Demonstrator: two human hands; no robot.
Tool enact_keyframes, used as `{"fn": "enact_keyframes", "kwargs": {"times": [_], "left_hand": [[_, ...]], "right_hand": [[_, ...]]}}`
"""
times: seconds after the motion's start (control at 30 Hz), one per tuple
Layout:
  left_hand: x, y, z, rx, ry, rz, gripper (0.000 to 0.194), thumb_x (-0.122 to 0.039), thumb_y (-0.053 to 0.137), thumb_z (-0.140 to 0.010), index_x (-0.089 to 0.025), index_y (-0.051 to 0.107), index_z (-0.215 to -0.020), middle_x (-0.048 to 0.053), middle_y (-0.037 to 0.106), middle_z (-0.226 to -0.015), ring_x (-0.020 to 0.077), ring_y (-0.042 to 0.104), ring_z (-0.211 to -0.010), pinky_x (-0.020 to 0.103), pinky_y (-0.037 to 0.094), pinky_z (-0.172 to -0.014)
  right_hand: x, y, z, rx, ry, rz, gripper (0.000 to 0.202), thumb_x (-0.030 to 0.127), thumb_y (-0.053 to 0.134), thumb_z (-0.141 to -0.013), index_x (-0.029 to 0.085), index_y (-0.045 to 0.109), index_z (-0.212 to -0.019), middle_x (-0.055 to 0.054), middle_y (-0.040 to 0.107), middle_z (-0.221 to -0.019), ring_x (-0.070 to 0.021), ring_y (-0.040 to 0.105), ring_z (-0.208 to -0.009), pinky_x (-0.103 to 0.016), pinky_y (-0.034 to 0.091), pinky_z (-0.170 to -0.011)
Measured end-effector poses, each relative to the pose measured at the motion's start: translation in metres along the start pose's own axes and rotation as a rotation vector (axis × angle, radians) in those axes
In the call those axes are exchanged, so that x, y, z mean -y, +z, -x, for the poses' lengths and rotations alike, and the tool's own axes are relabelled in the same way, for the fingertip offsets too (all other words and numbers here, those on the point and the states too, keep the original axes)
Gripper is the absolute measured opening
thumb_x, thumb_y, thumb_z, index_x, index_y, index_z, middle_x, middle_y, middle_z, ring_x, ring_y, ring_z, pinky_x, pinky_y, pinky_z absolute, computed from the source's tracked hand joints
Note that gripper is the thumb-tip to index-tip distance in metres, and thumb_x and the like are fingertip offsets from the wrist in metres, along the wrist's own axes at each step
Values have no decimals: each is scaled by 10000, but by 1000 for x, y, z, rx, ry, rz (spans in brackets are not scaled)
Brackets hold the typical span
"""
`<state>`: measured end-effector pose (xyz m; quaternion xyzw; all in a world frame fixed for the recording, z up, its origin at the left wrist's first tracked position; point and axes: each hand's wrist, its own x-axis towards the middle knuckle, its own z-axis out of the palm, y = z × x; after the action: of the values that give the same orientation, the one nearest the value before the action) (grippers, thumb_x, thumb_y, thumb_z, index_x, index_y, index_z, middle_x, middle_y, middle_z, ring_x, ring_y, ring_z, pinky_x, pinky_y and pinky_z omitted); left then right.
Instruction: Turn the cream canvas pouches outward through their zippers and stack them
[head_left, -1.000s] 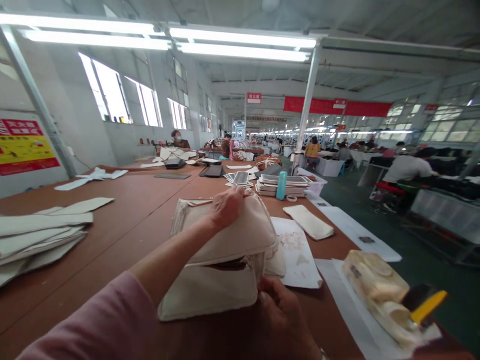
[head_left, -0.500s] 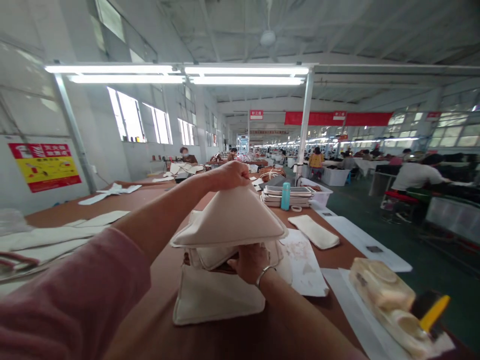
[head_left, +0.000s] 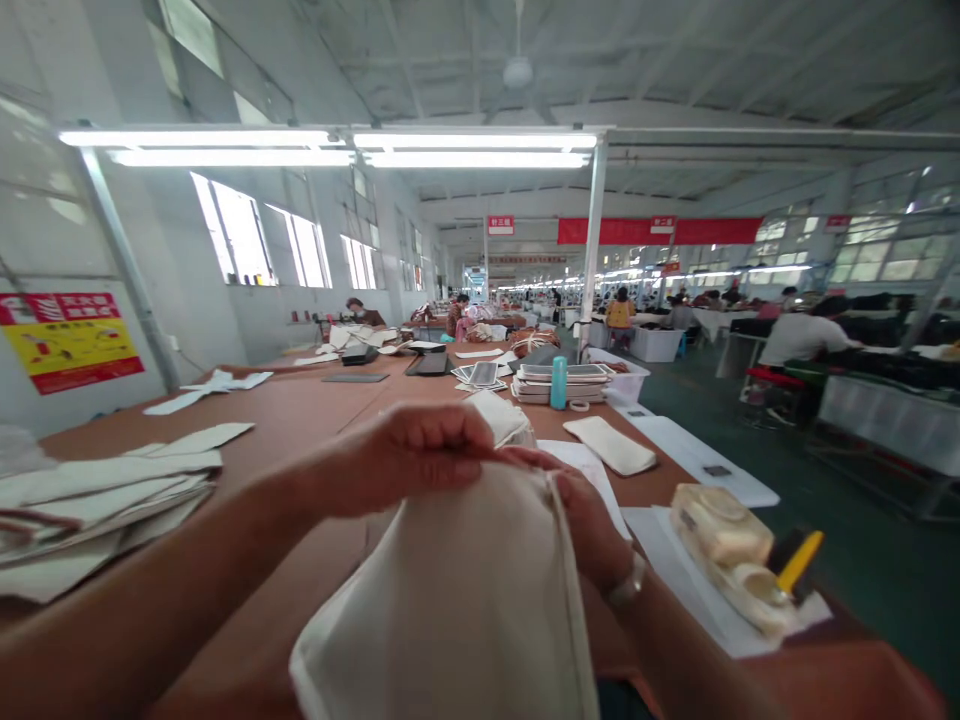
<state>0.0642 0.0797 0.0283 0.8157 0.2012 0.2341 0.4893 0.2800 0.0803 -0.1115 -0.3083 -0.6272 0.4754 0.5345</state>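
Observation:
A cream sewn fabric piece (head_left: 465, 600) with rounded corners and a stitched edge hangs close in front of me. My left hand (head_left: 427, 445) is closed on its upper edge, thumb on the near side. At the upper right corner my right hand (head_left: 589, 515), with a bracelet at the wrist, grips the same piece; some of its fingers are hidden behind the fabric. Just beyond the hands, more cream pieces (head_left: 499, 418) lie stacked on the brown table (head_left: 292, 395), partly covered by the hands.
Cream panels (head_left: 112, 490) are piled at the left. On the right are a single cream panel (head_left: 611, 443), a stained plastic container (head_left: 720, 525) and a yellow-handled tool (head_left: 800, 562). A blue bottle (head_left: 558, 382) stands before stacked panels (head_left: 592, 385). Other people sit farther off.
The fabric piece has come off the stack and nearer to me, now hanging down. My right hand has moved from within the stack up to the piece's edge. The view has shifted slightly.

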Motion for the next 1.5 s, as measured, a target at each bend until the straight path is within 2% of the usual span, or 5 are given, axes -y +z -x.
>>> {"fn": "enact_keyframes", "kwargs": {"times": [0.23, 0.47, 0.77, 1.27, 1.5], "left_hand": [[81, 83, 6, 177, -61, 254, 174, -281, 655, -883, -128, 592, -937, 68, 680, -1006, 161, 596, -921, 253, 444, -834], [99, 78, 4, 336, -113, 222, 159, -262, 634, -888, -135, 617, -983, 43, 668, -993, 156, 566, -889, 226, 419, -809], [114, 97, 24, 264, -263, 93, 397, -437, 693, -797, -172, 631, -1086, 28, 626, -938, 172, 545, -826, 237, 426, -721], [137, 113, 5, 300, -357, 304, 239, -339, 697, -741, -110, 665, -802, -39, 490, -646, 86, 348, -596, 205, 258, -544], [147, 127, 4, 115, -419, 488, 150, -231, 621, -684, -103, 617, -760, -11, 525, -651, 98, 379, -588, 225, 269, -549]], "right_hand": [[-8, -3, 115, -31, 141, -539, 427, 305, 566, -828, 173, 628, -1229, -116, 650, -1156, -262, 585, -1052, -402, 426, -942], [-8, -13, 150, 13, 226, -211, 202, 297, 700, -799, 140, 650, -916, -21, 591, -838, -144, 508, -748, -258, 386, -690], [2, 4, 148, -19, 114, 534, 213, 332, 644, -871, 164, 540, -792, 14, 514, -739, -131, 439, -672, -256, 335, -592], [-3, -8, 125, 101, 427, 150, 121, 242, 568, -815, 138, 595, -758, 7, 530, -715, -128, 425, -687, -256, 320, -633], [-11, -4, 114, 30, 493, 36, 272, 375, 524, -896, 150, 528, -744, 26, 428, -668, -111, 334, -617, -249, 269, -556]]}}
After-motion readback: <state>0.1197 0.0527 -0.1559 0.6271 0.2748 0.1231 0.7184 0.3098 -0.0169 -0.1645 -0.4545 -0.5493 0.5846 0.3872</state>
